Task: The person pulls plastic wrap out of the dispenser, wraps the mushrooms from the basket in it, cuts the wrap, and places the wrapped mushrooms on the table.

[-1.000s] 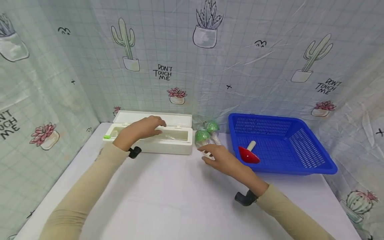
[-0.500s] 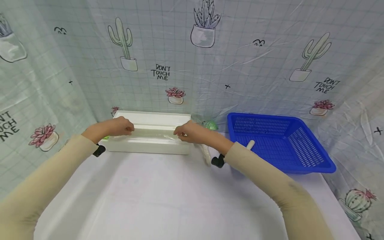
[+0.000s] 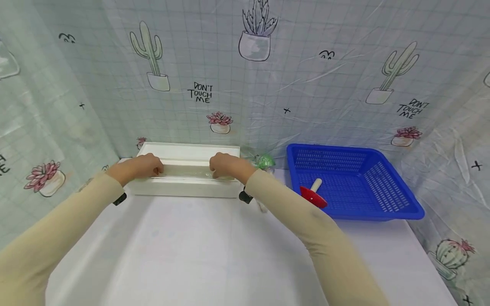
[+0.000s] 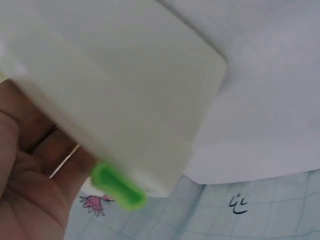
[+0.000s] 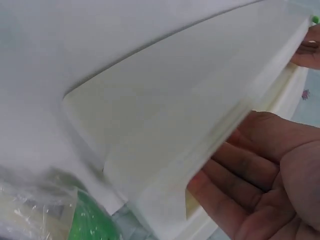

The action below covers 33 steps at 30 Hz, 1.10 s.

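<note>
A long white plastic-wrap dispenser box (image 3: 187,190) stands against the back curtain, its lid (image 3: 187,149) raised behind the opening. Clear plastic wrap (image 3: 186,171) shines in the opening between my hands. At the left end my left hand (image 3: 144,165) curls its fingers down over the wrap, beside a bright green slider (image 4: 117,185). Toward the right end my right hand (image 3: 227,165) bends its fingers down onto the wrap the same way. In both wrist views the fingertips are hidden behind the box's front wall.
Right of the box lie green-topped objects in clear wrapping (image 3: 265,161), partly behind my right arm. A blue mesh basket (image 3: 340,176) farther right has a red-headed tool (image 3: 311,197) with a whitish handle inside. A patterned curtain (image 3: 329,97) encloses the white table (image 3: 183,246).
The right hand has moved left from beside the green-topped objects to the box opening. The left hand has shifted to the box's left end, and both hands' fingers have curled downward.
</note>
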### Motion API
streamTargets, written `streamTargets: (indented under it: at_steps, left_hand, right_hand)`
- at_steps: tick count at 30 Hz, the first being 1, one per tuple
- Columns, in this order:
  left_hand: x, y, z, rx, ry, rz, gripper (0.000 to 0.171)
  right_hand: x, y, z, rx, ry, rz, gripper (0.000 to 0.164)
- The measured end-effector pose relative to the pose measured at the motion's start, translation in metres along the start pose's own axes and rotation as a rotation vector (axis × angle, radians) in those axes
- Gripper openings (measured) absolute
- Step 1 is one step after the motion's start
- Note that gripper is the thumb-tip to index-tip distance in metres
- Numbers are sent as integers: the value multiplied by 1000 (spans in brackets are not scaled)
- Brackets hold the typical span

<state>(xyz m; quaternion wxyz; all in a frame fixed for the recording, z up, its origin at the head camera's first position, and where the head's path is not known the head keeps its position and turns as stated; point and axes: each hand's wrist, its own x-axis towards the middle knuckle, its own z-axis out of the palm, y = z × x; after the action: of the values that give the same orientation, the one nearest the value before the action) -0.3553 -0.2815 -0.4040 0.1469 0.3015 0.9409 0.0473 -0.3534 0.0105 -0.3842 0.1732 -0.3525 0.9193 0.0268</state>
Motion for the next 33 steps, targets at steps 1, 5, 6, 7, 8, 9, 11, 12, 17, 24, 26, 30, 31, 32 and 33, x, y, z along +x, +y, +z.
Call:
streamTargets:
  at_steps: [1,5,6,7,8,9,11,12,17,24,26,30,31,32,33]
  left_hand:
    - [-1,-1,2,5,20,-15,16]
    - [-1,-2,9,40,55,-54,13]
    - [-1,-3,11,54,61,-57,12]
    - [-1,-2,12,65,70,-53,12]
    - [-1,-2,12,68,78,-53,12]
    - [-1,-1,12,67,85,-55,13]
    - [-3,0,12,60,98,-53,15]
    - [-4,1,11,52,102,-57,17]
    - [-9,1,5,30,115,-16,15]
    - [-19,0,-12,-11,143,47,15]
    - [-22,2,-17,-29,162,49,14]
    - [-28,4,-24,-48,199,57,14]
    - [-29,5,-25,-51,203,56,15]
    - [-30,5,-26,-49,206,58,15]
    - [-31,6,-27,-51,202,50,15]
  right_hand:
    - [2,-3,1,-13,-2,17,25]
    - [10,-11,8,-66,27,59,12]
    - [12,-12,9,-85,39,61,11]
    - [13,-13,10,-106,54,62,11]
    - [14,-14,11,-122,73,63,10]
    - [15,-15,12,-136,80,62,11]
    - [15,-14,12,-121,87,67,11]
    - [15,-14,11,-98,89,71,12]
    - [9,-4,6,83,88,62,20]
    - [-9,6,-10,154,134,15,12]
    - [-13,8,-14,169,155,4,12]
    - [-15,14,-16,192,205,-5,11]
    - [-16,16,-17,197,216,-8,11]
    - [-16,17,-18,203,227,-15,11]
    - [-18,18,-18,207,238,-23,11]
